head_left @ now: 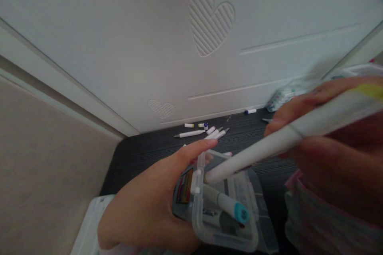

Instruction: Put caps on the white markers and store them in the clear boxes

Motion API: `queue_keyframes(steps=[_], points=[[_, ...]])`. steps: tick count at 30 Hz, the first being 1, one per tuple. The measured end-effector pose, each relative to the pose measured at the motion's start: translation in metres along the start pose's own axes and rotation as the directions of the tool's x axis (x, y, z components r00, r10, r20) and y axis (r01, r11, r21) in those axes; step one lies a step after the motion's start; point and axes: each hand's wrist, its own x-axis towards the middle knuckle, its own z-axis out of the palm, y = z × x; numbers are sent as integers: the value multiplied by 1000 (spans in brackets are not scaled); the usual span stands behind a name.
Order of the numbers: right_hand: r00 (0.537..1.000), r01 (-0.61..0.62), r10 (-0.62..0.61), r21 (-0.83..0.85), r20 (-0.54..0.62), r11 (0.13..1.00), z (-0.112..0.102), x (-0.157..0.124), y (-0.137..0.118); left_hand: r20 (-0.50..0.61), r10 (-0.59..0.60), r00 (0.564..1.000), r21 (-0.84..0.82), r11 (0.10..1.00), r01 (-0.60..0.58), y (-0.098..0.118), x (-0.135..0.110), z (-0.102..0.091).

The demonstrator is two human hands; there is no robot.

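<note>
My left hand [152, 197] is wrapped round a clear plastic box [254, 223] with its top open toward me. Inside lie a white marker with a teal end [227, 204] and another marker with a dark end [227, 222]. A dark panel with an orange label [186, 187] shows beside my left fingers. My right hand [323, 139] pinches a white marker [260, 149] with a yellow band at its upper end. This marker slants down to the left, its lower end at the box's mouth; how deep it reaches I cannot tell.
On the black tabletop [137, 149] lie several uncapped white markers [191, 134] and loose caps [189, 125]. A white cap with a blue end [250, 111] lies near the white panel [119, 48] behind. A clear bag of pens [287, 95] sits at the back right.
</note>
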Motion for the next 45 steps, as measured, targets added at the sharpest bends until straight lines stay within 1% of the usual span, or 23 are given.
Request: queue_keyframes(steps=[2,4,5,7,9,11,14,18,21,23,25,27,30,35,39,42,45], points=[[993,70,-63,-75,98,995,3,0,-2,-15,0,1000,-24,1000,0,-1,-2,-1],[960,136,-81,-194,269,972,1,2,-2,-45,-3,999,-37,999,1,-2,-6,-2],[931,175,-83,-235,355,956,0,3,-2,-63,-4,998,-39,999,1,-3,-8,-2],[860,246,-85,-262,504,933,-3,6,-2,-85,3,996,-30,1000,-6,-5,-12,-3],[803,287,-76,-271,591,919,-2,9,-2,-94,19,995,-12,1000,-20,-6,-14,-5],[778,298,-53,-294,626,908,0,11,-2,-103,30,994,11,1000,-29,-6,-16,-6],[760,289,-15,-317,650,903,2,11,-1,-112,26,993,22,999,-24,-6,-17,-6],[725,260,13,-292,688,921,0,10,-1,-138,20,990,14,1000,-18,-6,-17,-6],[680,243,41,-278,732,930,-1,10,-1,-146,48,988,35,998,-43,-8,-16,-7],[640,226,73,-278,765,934,-1,10,-1,-128,66,990,40,997,-61,-7,-15,-8],[610,215,98,-283,787,935,0,11,-2,-113,69,991,38,997,-65,-6,-14,-9],[604,207,121,-301,788,931,1,11,-3,-110,68,992,40,997,-63,-5,-13,-8],[629,206,130,-326,767,923,2,10,-3,-113,68,991,55,997,-63,-4,-13,-6],[656,263,67,-311,752,913,3,7,-2,-86,37,996,60,998,-32,-7,-17,-6],[661,314,7,-285,751,906,3,5,-2,-81,-1,997,9,1000,2,-7,-18,-5],[661,332,-12,-278,751,901,1,4,-2,-76,16,997,-50,999,-20,-4,-17,-4],[648,334,-27,-252,761,908,1,4,-2,-80,34,996,-69,997,-39,-1,-14,-3]])
